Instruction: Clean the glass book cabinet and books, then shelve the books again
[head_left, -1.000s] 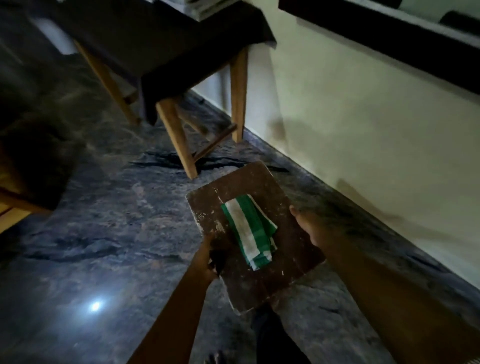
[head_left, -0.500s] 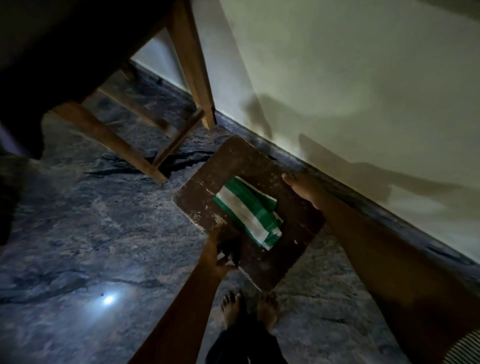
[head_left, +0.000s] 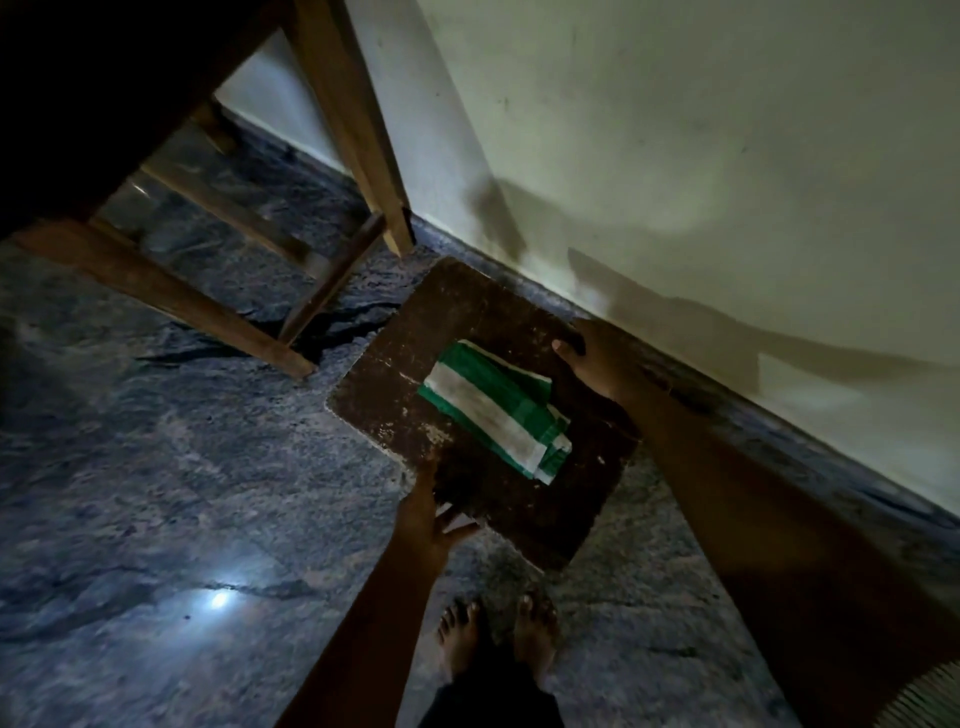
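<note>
Low beside the wall, seen from the head camera, a worn brown board with rounded corners hangs between both hands over the dark stone floor. It may be a stool top or a shelf; the dim light leaves that unclear, as it does whether the board touches the floor. The left hand grasps its near edge with fingers curled under, and the right hand clasps the far edge by the skirting, thumb on top. A folded green-and-white striped cloth lies loose at the board's middle, gripped by neither hand. Bare feet stand just behind, and wooden table legs rise to the left.

No cabinet and no books are in view, so I judge the cleaning and shelving not yet shown as done.

The board's long axis runs along the wall, from upper left to lower right; the cloth's stripes and length follow the same line.
</note>
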